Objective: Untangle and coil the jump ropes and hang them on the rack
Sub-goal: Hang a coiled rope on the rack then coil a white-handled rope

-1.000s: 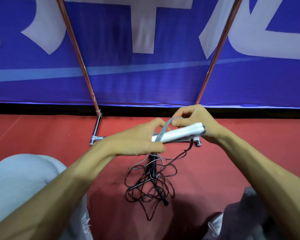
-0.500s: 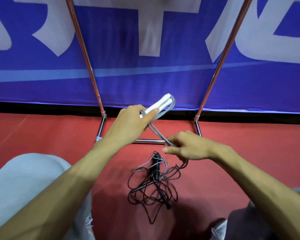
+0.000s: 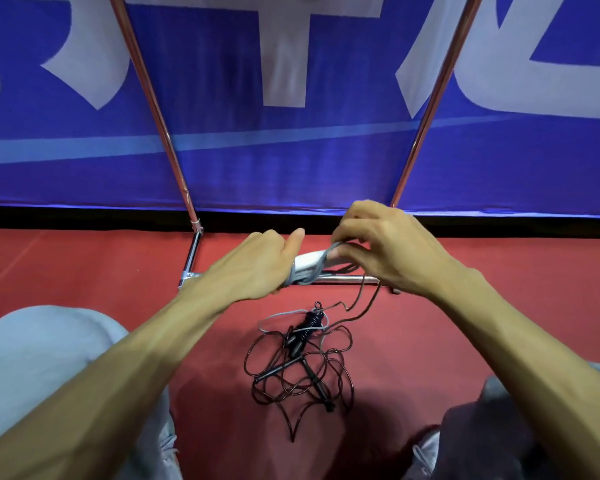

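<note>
My left hand [image 3: 264,261] grips the white handles [image 3: 309,260] of a jump rope, held roughly level above the red floor. Grey cord [image 3: 307,275] is wound around those handles. My right hand [image 3: 381,244] pinches the grey cord right at the handles' far end, and a strand hangs down from it. Below lies a tangled black jump rope [image 3: 302,368] with its black handles, and a loose loop of grey cord crosses its top. The rack's [image 3: 153,95] two copper poles rise on either side, joined by a chrome base bar near my hands.
A blue banner [image 3: 291,161] with white lettering hangs close behind the rack. My knees in grey trousers [image 3: 39,368] frame the bottom left and right corners. Red floor [image 3: 66,265] stretches to both sides of the rope pile.
My right hand rose from near the floor up to the handles, bringing the grey cord over them. My left hand lowered the handles and turned them level.
</note>
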Action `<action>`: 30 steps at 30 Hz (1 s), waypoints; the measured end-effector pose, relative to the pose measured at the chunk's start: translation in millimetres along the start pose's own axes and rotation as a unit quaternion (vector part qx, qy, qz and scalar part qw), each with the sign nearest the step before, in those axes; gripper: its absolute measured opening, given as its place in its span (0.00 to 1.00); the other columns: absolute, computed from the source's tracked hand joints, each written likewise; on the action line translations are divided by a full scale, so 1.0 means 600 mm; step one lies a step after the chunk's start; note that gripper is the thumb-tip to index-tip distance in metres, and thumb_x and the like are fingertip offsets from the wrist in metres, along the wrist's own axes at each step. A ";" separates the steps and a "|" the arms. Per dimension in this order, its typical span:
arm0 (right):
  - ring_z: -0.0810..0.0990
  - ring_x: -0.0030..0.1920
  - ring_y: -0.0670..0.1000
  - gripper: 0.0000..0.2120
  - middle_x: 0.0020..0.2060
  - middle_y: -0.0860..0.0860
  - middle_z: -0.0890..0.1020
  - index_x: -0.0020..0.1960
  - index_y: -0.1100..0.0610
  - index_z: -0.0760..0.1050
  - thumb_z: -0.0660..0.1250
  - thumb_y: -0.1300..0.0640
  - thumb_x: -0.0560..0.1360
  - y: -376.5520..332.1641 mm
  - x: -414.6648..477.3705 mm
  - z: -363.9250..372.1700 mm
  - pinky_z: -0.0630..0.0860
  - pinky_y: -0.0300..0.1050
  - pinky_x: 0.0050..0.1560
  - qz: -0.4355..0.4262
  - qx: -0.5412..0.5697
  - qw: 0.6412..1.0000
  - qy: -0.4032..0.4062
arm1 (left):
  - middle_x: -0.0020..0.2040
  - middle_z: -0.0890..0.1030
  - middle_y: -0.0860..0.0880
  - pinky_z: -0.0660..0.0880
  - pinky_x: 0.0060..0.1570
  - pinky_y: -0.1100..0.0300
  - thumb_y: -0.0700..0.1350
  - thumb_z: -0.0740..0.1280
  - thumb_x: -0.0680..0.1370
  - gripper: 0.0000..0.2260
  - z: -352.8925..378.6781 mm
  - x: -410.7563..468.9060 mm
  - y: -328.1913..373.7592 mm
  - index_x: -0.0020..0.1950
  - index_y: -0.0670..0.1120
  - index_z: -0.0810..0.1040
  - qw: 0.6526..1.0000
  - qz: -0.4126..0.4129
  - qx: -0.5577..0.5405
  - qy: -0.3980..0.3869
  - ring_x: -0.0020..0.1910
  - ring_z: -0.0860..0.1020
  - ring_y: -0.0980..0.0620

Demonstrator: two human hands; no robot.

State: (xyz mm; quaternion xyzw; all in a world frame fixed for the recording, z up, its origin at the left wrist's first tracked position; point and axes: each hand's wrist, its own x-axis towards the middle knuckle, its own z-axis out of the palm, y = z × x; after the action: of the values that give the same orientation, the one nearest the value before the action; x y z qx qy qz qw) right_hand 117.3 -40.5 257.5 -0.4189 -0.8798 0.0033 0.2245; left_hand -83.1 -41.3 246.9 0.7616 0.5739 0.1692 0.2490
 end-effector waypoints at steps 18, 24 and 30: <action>0.73 0.30 0.49 0.12 0.29 0.51 0.75 0.39 0.60 0.73 0.65 0.56 0.78 0.018 0.005 0.012 0.71 0.43 0.32 0.192 0.317 0.923 -0.103 | 0.30 0.73 0.52 0.65 0.30 0.60 0.74 0.68 0.59 0.28 0.012 0.000 -0.002 0.37 0.50 0.78 0.998 0.054 -0.019 -0.001 0.28 0.66 0.56; 0.65 0.28 0.50 0.19 0.28 0.58 0.68 0.36 0.68 0.69 0.68 0.53 0.75 0.026 0.002 -0.004 0.61 0.37 0.28 0.196 0.386 0.881 -0.190 | 0.29 0.64 0.49 0.59 0.31 0.55 0.61 0.70 0.72 0.21 0.025 -0.011 -0.003 0.38 0.43 0.72 0.990 0.130 0.047 -0.039 0.30 0.61 0.50; 0.71 0.23 0.43 0.15 0.25 0.49 0.73 0.41 0.64 0.71 0.59 0.54 0.80 0.029 -0.007 0.007 0.68 0.33 0.24 0.246 0.524 0.800 -0.157 | 0.36 0.80 0.43 0.70 0.30 0.61 0.48 0.66 0.79 0.07 0.003 -0.019 0.009 0.44 0.46 0.76 0.975 0.141 -0.114 -0.126 0.31 0.74 0.50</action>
State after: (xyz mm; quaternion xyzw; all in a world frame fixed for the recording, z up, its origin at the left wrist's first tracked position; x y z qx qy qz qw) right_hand 130.4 -31.5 248.8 -0.4335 -0.6348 0.5844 0.2600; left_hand -81.4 -53.7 248.8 0.8164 0.4020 0.1698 0.3782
